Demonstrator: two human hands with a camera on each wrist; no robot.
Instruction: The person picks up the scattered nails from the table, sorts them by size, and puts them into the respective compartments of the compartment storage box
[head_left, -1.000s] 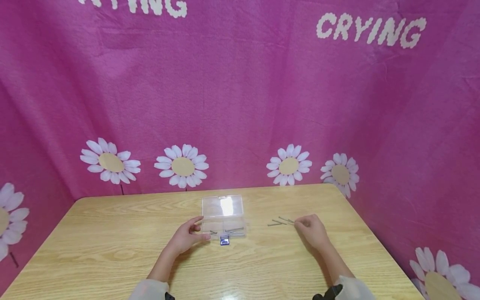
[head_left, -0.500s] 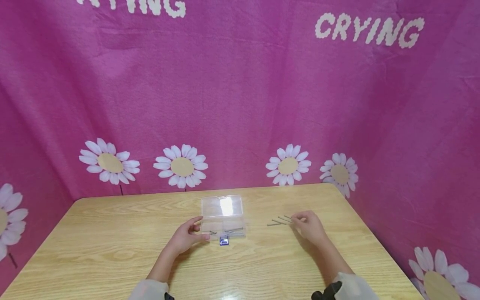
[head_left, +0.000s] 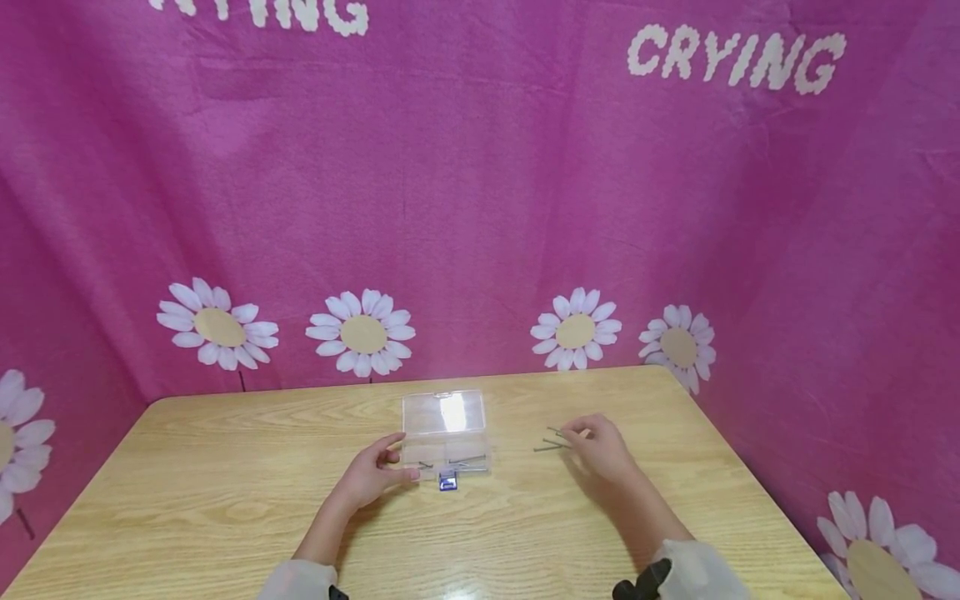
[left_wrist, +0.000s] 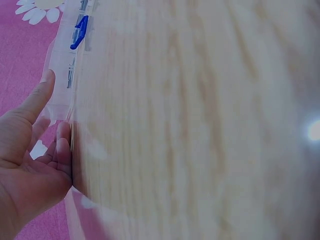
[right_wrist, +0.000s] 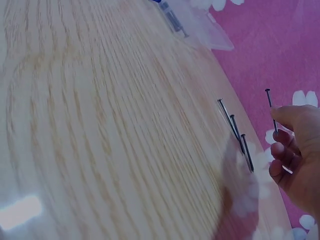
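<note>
My right fingers pinch one nail above the counter, near three loose nails; my left fingers hold the clear box. This looks like the picking-up step; the next move likely calls for a steady pinch.

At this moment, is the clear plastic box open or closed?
Open. In the head view, the clear box has its lid swung back, and the nails inside lie uncovered.
</note>
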